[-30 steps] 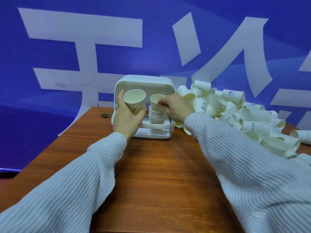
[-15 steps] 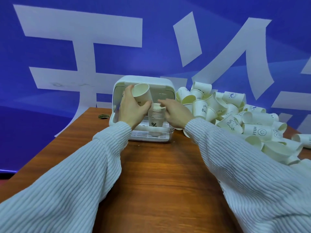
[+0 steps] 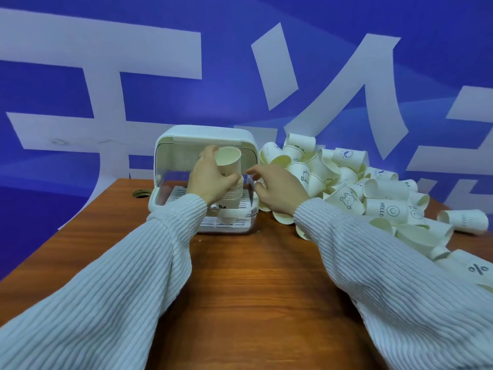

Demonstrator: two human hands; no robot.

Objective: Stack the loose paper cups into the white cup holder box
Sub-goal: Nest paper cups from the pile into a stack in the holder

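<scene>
1. White plastic cup holder box (image 3: 170, 161), with rounded corners and its front open, stands at the centre of the frame on the brown wooden desk (image 3: 240, 289); the open front faces the person, so cups can go in from above and in front.
2. Inside it, a nested stack of cream paper cups (image 3: 234, 194) stands upright on the slatted white tray, mouths up, ready to take another cup.
3. The left hand (image 3: 210, 180) has its grip curled round one cream paper cup (image 3: 228, 160), held upright just above the stack, apparently lined up to drop into the top cup.
4. The right hand (image 3: 277, 190), just right of the stack, holds nothing; its fingers are loosely bent and spread, probably ready to steady the stack or reach away.
5. Filling the right of the frame, a heap of loose printed paper cups (image 3: 373, 188) lies on its sides beside the box, within easy reach; much of the task looks left to do.
</scene>
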